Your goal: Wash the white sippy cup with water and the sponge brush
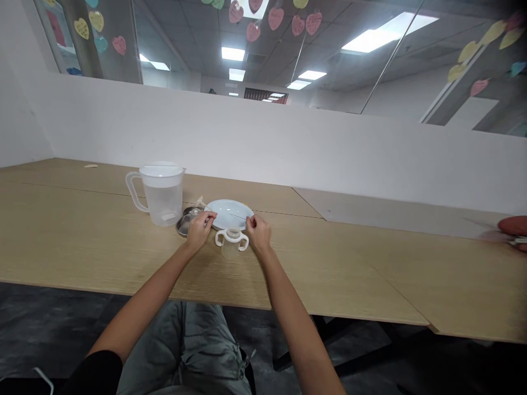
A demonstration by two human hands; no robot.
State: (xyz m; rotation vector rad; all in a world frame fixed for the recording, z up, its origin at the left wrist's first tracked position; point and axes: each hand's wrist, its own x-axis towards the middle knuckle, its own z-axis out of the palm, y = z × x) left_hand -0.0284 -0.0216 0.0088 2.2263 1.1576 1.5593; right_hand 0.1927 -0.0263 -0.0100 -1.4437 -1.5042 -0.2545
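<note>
My left hand (199,229) is closed in a pinch at the left rim of a white plate (229,204). A pale, thin straw-like piece (208,207) with a wider end sticks out beyond its fingertips. Opposite it, my right hand (259,231) pinches one end of a thin, wire-like rod (237,216) that crosses above the plate; its far end is too fine to make out. Between my wrists stands a clear bottle with a white two-handled collar (233,237), upright, its mouth uncovered. Neither hand touches it.
A translucent measuring jug (164,195) of clear liquid stands left of the plate. Beside it, a metal dish (181,224) holds small parts, partly hidden by my left hand. A flat pale piece (91,165) lies at the back left. A reddish object (513,226) shows at the right edge.
</note>
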